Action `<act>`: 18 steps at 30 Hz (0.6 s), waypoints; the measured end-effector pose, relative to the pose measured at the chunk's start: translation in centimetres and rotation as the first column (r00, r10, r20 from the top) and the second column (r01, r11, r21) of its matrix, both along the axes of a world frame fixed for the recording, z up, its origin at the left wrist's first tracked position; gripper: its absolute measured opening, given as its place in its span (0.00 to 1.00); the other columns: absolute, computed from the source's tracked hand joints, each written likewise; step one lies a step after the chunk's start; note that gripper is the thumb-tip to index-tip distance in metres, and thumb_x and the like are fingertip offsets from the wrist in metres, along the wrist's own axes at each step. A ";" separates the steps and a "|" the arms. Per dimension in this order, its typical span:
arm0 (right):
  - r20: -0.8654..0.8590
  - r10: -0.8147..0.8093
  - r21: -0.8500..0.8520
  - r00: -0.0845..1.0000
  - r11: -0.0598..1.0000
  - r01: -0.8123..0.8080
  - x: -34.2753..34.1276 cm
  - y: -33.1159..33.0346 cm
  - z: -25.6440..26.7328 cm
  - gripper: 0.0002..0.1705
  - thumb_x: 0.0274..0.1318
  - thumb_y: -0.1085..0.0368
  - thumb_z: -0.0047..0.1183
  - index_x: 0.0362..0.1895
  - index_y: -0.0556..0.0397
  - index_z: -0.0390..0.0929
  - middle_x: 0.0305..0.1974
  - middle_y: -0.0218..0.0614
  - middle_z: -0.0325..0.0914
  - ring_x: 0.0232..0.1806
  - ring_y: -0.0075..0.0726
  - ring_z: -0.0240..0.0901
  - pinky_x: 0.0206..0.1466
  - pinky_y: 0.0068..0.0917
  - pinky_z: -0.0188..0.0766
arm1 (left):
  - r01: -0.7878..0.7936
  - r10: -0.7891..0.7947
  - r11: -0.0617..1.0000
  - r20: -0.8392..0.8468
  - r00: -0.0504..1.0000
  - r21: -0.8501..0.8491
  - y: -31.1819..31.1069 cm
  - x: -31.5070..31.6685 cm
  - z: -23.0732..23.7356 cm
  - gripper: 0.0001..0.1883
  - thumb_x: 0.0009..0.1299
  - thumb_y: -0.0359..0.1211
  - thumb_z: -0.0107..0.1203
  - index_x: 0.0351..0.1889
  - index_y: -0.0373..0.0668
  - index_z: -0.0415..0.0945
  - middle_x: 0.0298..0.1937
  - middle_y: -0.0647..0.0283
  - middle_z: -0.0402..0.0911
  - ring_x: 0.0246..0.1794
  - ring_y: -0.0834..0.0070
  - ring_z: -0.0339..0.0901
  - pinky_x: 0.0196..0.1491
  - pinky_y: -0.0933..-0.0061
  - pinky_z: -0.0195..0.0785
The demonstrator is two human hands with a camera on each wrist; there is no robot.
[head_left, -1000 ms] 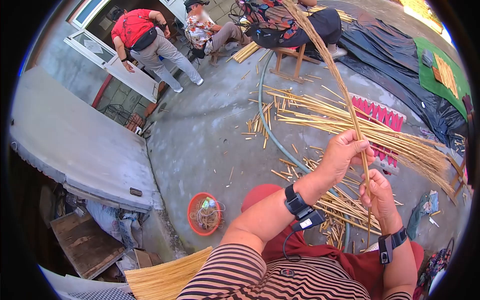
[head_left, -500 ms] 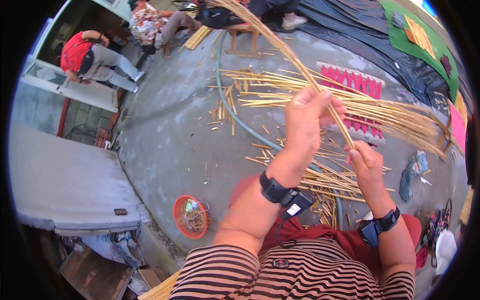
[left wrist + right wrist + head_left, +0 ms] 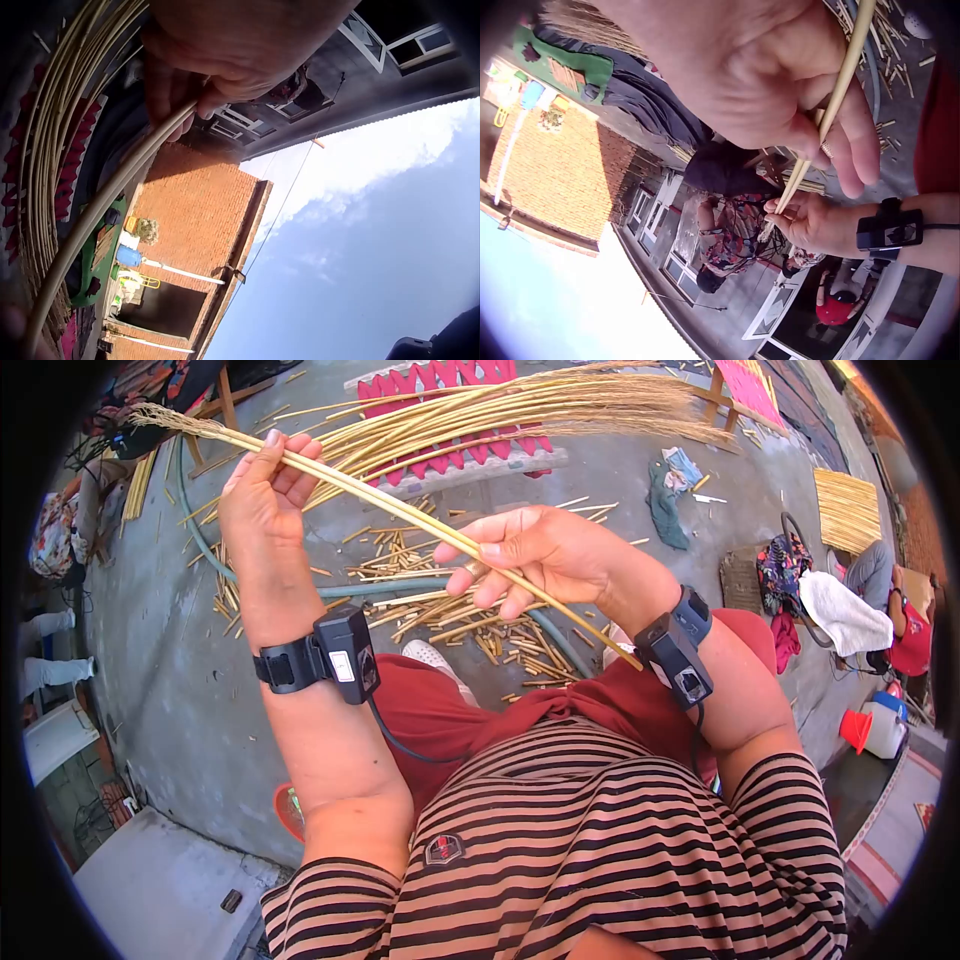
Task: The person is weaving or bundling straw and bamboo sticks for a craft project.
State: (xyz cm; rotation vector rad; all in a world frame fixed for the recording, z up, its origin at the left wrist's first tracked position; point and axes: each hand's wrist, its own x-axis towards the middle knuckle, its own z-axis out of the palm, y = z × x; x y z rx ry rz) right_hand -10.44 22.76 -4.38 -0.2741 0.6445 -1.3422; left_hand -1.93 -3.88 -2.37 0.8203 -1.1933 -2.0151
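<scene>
Thin pale stalks (image 3: 400, 510) lie slantwise between the hands, their feathery end at the upper left and their bare end near the right wrist. The left hand (image 3: 262, 500) pinches them below the feathery end, thumb on top. The right hand (image 3: 560, 555) holds them further down between thumb and fingers, its other fingers spread. In the left wrist view the left hand (image 3: 232, 45) grips the bending stalks (image 3: 97, 210). In the right wrist view the stalks (image 3: 847, 71) run past the right hand (image 3: 742, 82) to the left hand (image 3: 810, 225).
A bundle of long stalks (image 3: 440, 425) rests over a pink and white rack (image 3: 460, 470) on the concrete ground. Short cut pieces (image 3: 510, 645) are scattered before the knees, beside a hose (image 3: 385, 588). A white cloth (image 3: 845, 610) hangs at the right.
The head view has swung round to the right. The stalks now lie flatter across the front of the body, and the hands are farther apart along them.
</scene>
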 end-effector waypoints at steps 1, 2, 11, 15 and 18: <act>0.028 -0.030 0.027 0.999 0.999 0.029 0.2 0.5 0.3 0.26 0.65 0.58 0.39 0.59 0.65 0.61 0.45 0.52 0.74 0.38 0.39 0.79 0.36 0.31 0.82 | 0.011 -0.011 1.000 0.003 1.000 0.005 -0.1 -0.2 -0.1 0.07 0.65 0.27 0.55 0.36 0.33 0.71 0.34 0.49 0.80 0.33 0.62 0.82 0.35 0.65 0.80; 0.052 -0.056 0.050 0.997 0.997 0.053 0.5 0.8 0.9 0.28 0.66 0.54 0.37 0.60 0.64 0.60 0.45 0.53 0.74 0.39 0.41 0.79 0.37 0.33 0.82 | 0.005 -0.006 1.000 0.025 1.000 0.010 0.0 -0.4 -0.3 0.06 0.65 0.26 0.54 0.36 0.32 0.71 0.34 0.50 0.80 0.34 0.62 0.81 0.36 0.65 0.80; -0.604 0.179 0.368 0.777 0.927 0.073 0.3 4.9 1.3 0.47 0.58 0.29 0.21 0.57 0.56 0.67 0.40 0.45 0.77 0.35 0.35 0.80 0.32 0.23 0.78 | -0.045 0.047 0.998 -0.071 0.996 0.036 -2.0 0.6 0.4 0.08 0.65 0.25 0.55 0.38 0.31 0.69 0.38 0.48 0.79 0.38 0.59 0.80 0.42 0.61 0.79; -0.703 0.178 0.437 0.689 0.872 0.220 -0.9 7.2 0.8 0.49 0.55 0.25 0.22 0.53 0.55 0.72 0.34 0.40 0.78 0.30 0.30 0.79 0.28 0.19 0.75 | -0.109 0.115 0.993 -0.160 0.980 0.046 -3.0 1.0 0.7 0.09 0.65 0.25 0.55 0.39 0.30 0.68 0.40 0.46 0.78 0.42 0.57 0.79 0.46 0.57 0.77; -0.659 -0.010 0.375 0.752 0.863 0.340 -0.6 7.3 1.2 0.45 0.59 0.30 0.24 0.51 0.58 0.71 0.35 0.45 0.78 0.30 0.34 0.79 0.29 0.23 0.77 | -0.086 0.083 0.996 -0.312 0.946 0.006 -1.7 1.1 0.9 0.10 0.65 0.25 0.53 0.39 0.29 0.66 0.39 0.43 0.77 0.42 0.55 0.79 0.45 0.55 0.78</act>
